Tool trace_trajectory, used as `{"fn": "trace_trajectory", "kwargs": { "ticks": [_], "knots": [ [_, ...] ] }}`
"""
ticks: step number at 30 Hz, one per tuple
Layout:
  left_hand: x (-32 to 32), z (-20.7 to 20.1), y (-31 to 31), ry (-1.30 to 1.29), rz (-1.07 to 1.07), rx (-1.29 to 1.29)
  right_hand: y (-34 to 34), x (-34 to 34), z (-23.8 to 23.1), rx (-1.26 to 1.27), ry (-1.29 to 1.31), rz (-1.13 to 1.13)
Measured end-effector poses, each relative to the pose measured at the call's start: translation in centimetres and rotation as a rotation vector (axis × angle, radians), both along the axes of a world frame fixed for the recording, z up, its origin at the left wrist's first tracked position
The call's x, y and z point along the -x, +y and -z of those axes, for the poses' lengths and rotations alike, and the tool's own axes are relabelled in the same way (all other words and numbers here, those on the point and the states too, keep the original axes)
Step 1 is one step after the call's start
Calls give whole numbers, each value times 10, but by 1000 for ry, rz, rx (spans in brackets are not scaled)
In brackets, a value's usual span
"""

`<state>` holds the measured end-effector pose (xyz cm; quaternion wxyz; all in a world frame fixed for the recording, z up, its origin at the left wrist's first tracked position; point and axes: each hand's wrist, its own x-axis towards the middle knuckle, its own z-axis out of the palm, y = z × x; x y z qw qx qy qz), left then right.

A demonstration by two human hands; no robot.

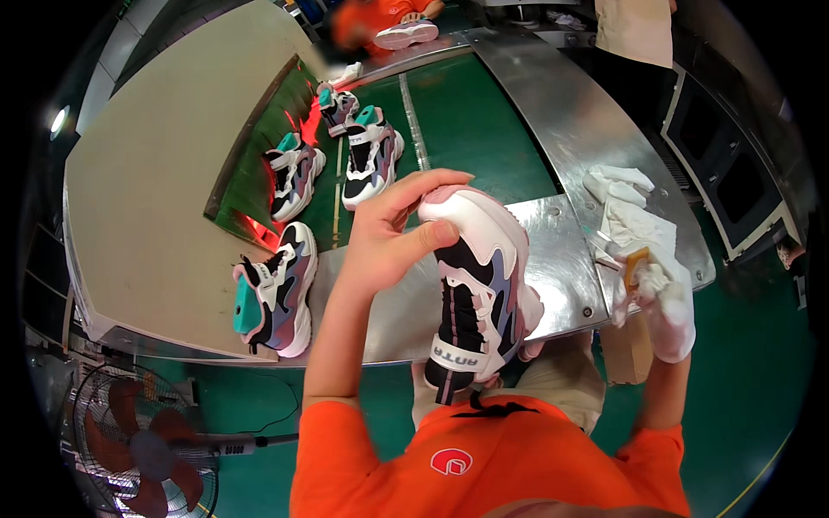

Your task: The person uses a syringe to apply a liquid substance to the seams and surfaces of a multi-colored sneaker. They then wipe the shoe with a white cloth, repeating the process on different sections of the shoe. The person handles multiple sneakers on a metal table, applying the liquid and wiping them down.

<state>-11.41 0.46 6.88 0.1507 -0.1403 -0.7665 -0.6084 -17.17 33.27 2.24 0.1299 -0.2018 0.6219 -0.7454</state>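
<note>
My bare left hand (390,226) grips a sneaker (488,268) by its toe, thumb on top of the white toe cap and fingers over the sole edge. The shoe is white, black, blue-grey and pink, with its heel and strap tilted down towards me. My right hand (669,302) wears a white glove and is closed around a small yellow-brown piece (636,263), whose kind I cannot make out. That hand is over the metal table's right edge, beside a white cloth (637,226). A thin tool (602,246) lies close to its fingers.
A similar sneaker (278,293) with teal stuffing stands at the table's left edge. Several more sit on the green conveyor belt (484,121). A fan (151,453) stands at lower left. Across the belt, a person in orange (380,22) handles another shoe (406,34).
</note>
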Motion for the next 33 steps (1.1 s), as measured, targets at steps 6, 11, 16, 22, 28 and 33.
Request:
{"fn": "trace_trajectory", "kwargs": {
  "ticks": [6,11,16,22,28,33],
  "knots": [
    [11,-2,0,30,5,56,-31,24,-16,681,-41,-602],
    [14,-4,-2,23,23,89,-48,29,-26,712,-80,-683],
    [14,-5,-3,56,35,122,-57,29,-36,625,-83,-672],
    [14,-3,-4,32,36,66,-52,21,-63,311,-50,-546],
    [11,8,-14,9,1,-113,-61,18,-81,-42,-69,-463],
    [7,27,-27,16,-80,-238,-77,24,-56,123,-218,-539]
  ]
}}
